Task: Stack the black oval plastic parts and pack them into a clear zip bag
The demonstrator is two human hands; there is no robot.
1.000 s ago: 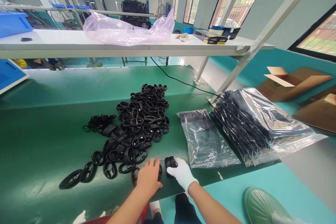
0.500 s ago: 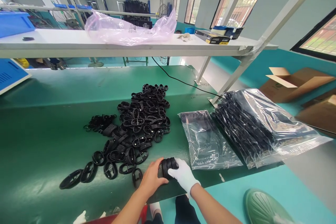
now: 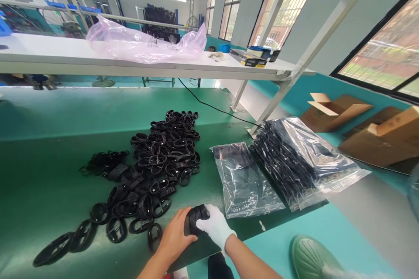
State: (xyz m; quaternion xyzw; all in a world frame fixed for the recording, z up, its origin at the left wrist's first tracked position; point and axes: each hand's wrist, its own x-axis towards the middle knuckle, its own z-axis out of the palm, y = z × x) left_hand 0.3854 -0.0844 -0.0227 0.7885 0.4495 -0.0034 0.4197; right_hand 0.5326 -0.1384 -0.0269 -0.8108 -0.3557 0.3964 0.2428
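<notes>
Close to the table's front edge, my bare left hand [image 3: 175, 234] and my right hand [image 3: 216, 229], in a white glove, grip a stack of black cable coils [image 3: 197, 219] from opposite sides. Fingers and thumbs are curled around the stack, hiding its ends. To the left spreads a large heap of similar black oval coils [image 3: 157, 160], some with a strand or tie across the middle. One loose coil [image 3: 154, 236] lies just left of my left hand. Several others trail off toward the lower left.
On the green table [image 3: 65, 192], right of my hands, lie a flat clear plastic bag [image 3: 245, 183] and a pile of filled bags [image 3: 294, 161]. A black cord crosses the back. A white shelf [image 3: 131, 69] spans above; open cardboard boxes [image 3: 334, 113] stand beyond at right.
The view has turned a little to the right, so the scene sits further left. Both hands keep their hold on the stack of coils.
</notes>
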